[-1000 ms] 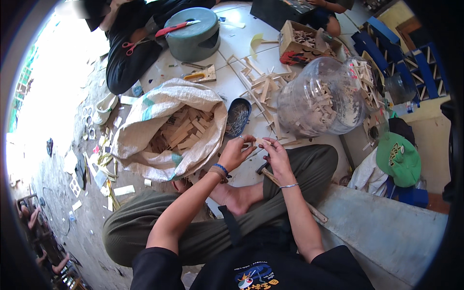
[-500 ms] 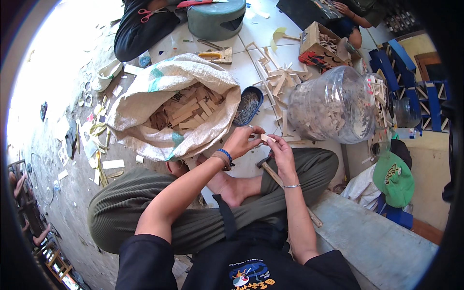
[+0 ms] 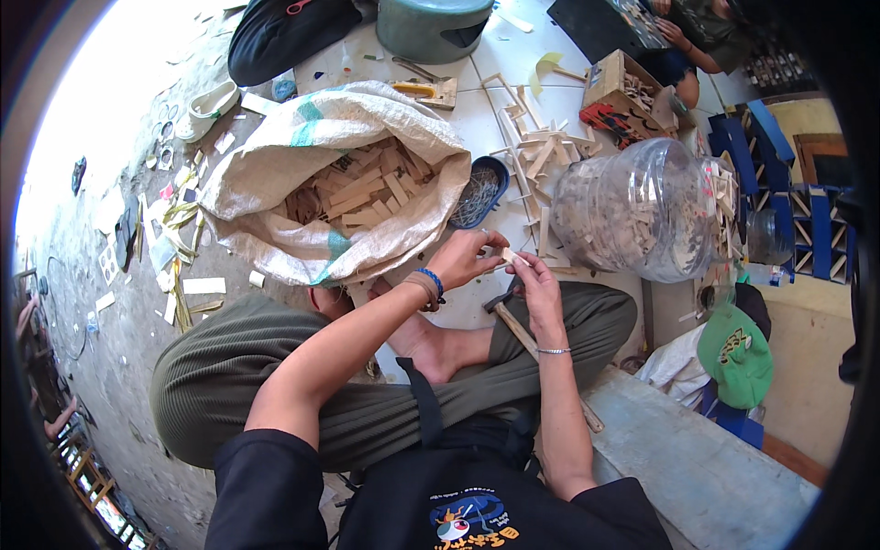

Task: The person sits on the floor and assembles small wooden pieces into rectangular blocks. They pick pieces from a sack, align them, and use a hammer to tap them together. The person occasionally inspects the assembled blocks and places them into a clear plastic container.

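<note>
Between my two hands, above my crossed legs, is a small pale wooden piece (image 3: pixel 509 256). The fingertips of my left hand (image 3: pixel 466 257) are pinched at its left end. My right hand (image 3: pixel 539 286) grips its other side between thumb and fingers. Beneath the right wrist, a hammer (image 3: pixel 524 334) with a wooden handle lies across my right leg. Just beyond my hands sits a blue tray (image 3: pixel 480 191) of thin metal nails. To its left, a white woven sack (image 3: pixel 266 183) gapes, with many flat wooden pieces (image 3: pixel 371 191) inside.
Joined wooden frames (image 3: pixel 541 147) are heaped beyond the tray. A large clear plastic jar (image 3: pixel 632 206) of wooden pieces lies on its side at right, near a wooden box (image 3: pixel 612 82). A grey board (image 3: pixel 683 449) is beside my right leg. Another person's hand (image 3: pixel 676 35) shows far right.
The view has shifted slightly, so the sack and jar appear a little displaced. My hands stay together on the wooden piece, which is now tilted a little differently.
</note>
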### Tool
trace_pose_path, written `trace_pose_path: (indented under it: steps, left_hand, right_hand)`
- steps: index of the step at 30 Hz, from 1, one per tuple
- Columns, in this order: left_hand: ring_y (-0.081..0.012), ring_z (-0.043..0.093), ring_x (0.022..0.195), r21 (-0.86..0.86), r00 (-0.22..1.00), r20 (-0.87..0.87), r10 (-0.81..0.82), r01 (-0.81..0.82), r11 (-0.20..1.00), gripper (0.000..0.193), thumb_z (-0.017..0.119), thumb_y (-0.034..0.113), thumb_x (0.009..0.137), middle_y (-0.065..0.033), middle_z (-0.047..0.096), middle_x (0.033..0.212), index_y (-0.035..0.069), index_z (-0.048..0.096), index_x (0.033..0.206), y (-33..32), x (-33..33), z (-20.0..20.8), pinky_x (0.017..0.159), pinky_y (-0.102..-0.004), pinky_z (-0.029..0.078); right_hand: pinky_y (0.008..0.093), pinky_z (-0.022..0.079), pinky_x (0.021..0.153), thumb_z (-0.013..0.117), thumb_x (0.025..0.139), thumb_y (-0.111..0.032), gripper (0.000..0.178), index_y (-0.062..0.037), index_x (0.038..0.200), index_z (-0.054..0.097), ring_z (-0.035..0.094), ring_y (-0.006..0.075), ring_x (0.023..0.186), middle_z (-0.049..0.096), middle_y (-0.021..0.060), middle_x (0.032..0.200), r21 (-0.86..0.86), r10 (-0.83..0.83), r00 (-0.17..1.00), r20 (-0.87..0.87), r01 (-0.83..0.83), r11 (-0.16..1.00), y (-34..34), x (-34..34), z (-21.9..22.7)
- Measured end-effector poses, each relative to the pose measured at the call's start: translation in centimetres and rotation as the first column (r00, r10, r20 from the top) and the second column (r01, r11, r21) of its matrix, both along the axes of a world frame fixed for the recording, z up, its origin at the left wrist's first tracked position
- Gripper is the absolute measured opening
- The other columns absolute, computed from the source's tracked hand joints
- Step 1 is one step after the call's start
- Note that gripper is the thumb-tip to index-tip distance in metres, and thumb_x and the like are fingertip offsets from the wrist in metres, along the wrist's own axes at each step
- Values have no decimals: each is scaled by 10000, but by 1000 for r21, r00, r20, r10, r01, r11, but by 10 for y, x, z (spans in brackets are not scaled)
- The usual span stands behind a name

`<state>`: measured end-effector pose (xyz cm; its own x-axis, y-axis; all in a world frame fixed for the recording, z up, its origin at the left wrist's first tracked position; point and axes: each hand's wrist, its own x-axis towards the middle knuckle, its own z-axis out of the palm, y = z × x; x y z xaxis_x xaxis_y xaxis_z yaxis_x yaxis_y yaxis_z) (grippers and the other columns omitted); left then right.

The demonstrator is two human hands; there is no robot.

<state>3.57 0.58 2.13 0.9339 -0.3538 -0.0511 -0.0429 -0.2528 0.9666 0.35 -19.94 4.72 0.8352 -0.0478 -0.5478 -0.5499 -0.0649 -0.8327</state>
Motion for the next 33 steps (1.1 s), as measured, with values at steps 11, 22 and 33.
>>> trace_pose_path:
  steps: [11, 22, 33]
  left_hand:
    - [-307, 751, 1031, -36, 999, 40, 7, -5, 999, 318, 762, 205, 931, -166, 768, 1082, 50, 723, 1206, -1, 1, -5, 880, -398, 591]
    - [-316, 749, 994, -38, 999, 43, 7, -5, 999, 325, 758, 215, 931, -176, 760, 1064, 43, 716, 1204, -1, 1, -3, 850, -389, 589]
    - [-303, 750, 982, -57, 996, 84, 8, -4, 998, 314, 758, 212, 930, -168, 760, 1048, 42, 715, 1190, -1, 0, -5, 837, -391, 588]
  right_hand:
    - [222, 469, 717, 657, 1048, -193, 240, -51, 1241, 669, 656, 60, 922, 739, 15, 999, 3, -45, 994, 98, 45, 999, -2, -1, -3]
    - [210, 455, 712, 660, 1048, -205, 236, -63, 1236, 672, 656, 47, 911, 749, 5, 986, 15, -65, 996, 59, 64, 998, 4, -3, -7]
    - [213, 471, 747, 669, 1044, -233, 257, -89, 1257, 670, 668, 51, 964, 748, -7, 1041, -15, -2, 998, 57, 3, 1000, 1, -4, -4]
